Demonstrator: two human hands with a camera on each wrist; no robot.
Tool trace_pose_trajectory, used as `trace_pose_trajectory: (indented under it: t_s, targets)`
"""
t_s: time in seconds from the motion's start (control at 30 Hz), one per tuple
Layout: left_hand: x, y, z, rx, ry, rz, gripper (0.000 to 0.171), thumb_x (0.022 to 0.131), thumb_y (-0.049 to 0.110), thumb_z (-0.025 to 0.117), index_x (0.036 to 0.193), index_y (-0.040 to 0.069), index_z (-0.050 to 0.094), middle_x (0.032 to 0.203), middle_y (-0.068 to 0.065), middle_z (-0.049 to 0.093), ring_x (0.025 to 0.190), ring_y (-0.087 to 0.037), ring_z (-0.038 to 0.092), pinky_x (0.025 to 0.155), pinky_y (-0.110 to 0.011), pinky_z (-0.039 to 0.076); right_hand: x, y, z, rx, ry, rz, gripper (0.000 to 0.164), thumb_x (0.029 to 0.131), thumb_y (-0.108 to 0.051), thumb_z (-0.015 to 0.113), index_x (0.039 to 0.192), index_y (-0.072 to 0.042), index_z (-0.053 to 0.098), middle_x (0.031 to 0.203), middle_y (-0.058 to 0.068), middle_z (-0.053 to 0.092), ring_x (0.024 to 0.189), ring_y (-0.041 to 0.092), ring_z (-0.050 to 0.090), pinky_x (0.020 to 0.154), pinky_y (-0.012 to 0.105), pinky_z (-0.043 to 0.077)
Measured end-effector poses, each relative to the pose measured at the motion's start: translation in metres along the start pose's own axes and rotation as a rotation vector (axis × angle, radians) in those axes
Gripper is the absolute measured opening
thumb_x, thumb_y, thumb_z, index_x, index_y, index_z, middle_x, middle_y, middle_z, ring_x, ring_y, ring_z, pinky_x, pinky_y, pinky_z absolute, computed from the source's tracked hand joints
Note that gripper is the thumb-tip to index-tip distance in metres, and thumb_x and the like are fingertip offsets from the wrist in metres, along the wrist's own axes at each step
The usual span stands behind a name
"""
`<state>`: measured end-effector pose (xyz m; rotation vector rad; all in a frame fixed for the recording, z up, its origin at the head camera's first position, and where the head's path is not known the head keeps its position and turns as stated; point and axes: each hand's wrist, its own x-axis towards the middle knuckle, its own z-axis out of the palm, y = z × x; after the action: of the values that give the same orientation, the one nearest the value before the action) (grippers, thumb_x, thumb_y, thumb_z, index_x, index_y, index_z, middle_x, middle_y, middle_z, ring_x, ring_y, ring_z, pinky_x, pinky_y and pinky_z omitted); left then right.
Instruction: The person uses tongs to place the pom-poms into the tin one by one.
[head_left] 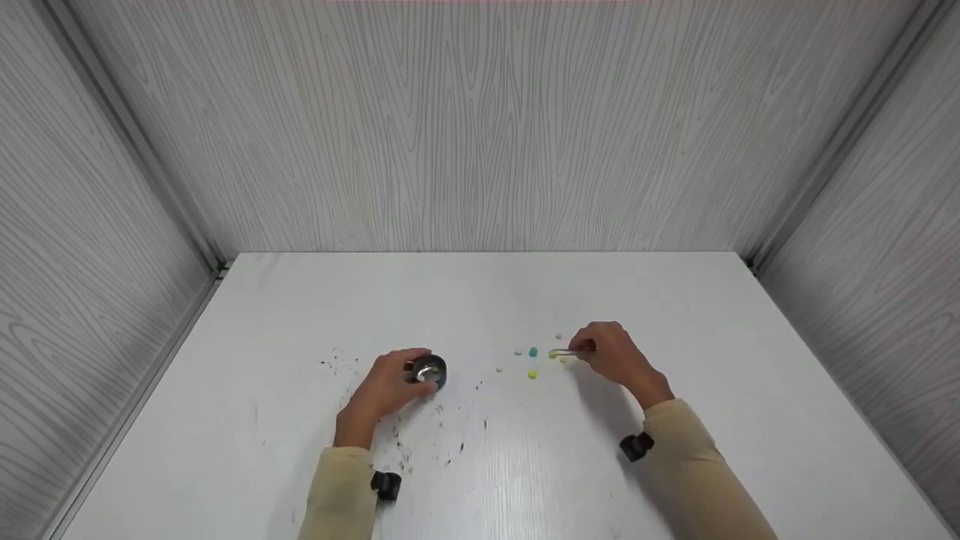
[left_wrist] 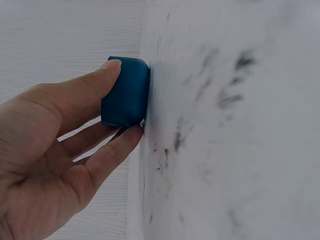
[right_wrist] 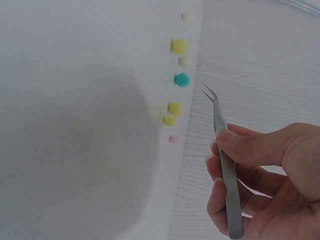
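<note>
My left hand (head_left: 386, 384) grips a small round cup (head_left: 430, 372) by its sides, thumb on one side and fingers on the other. The cup's outer wall (left_wrist: 126, 92) looks dark blue in the left wrist view, its base right at the tabletop. Inside it, something yellowish shows in the head view. With thumb and fingers, my right hand (head_left: 613, 358) pinches metal tweezers (right_wrist: 228, 175) with bent tips. These tips are slightly apart, nothing between them in the right wrist view. In the head view they overlap a yellow ball (head_left: 553, 355).
Around the tweezers lie a teal ball (head_left: 533, 351), another yellow ball (head_left: 532, 373), a pink ball (right_wrist: 173, 139) and several small pale ones. Dark smudges (head_left: 403, 450) mark the white table (head_left: 480, 292) near the left hand. Grey wood-grain panels (head_left: 480, 127) enclose its back and sides.
</note>
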<state>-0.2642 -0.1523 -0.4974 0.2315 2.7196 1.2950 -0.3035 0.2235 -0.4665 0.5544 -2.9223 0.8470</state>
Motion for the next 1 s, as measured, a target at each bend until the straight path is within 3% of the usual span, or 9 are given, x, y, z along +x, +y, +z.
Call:
trace_pose_trajectory:
  t_s: [0.43, 1.0]
  targets:
    - [0.001, -0.001, 0.0, -0.019, 0.008, 0.007, 0.058, 0.09, 0.012, 0.08, 0.144, 0.008, 0.06, 0.144, -0.018, 0.061, 0.132, -0.039, 0.061, 0.112, -0.054, 0.049, -0.004, 0.022, -0.001, -0.026, 0.015, -0.003, 0.014, 0.089, 0.008, 0.071, 0.096, -0.001, 0.081, 0.096, 0.015, 0.075, 0.087, 0.025, 0.066, 0.078, 0.041, 0.055]
    - [0.0, 0.001, 0.001, -0.022, 0.014, 0.0, 0.058, 0.09, 0.011, 0.08, 0.144, 0.007, 0.059, 0.146, -0.019, 0.06, 0.134, -0.04, 0.059, 0.114, -0.055, 0.046, -0.006, 0.026, -0.001, -0.032, -0.006, 0.027, 0.013, 0.09, 0.007, 0.071, 0.096, 0.0, 0.08, 0.092, 0.014, 0.074, 0.083, 0.023, 0.063, 0.075, 0.037, 0.053]
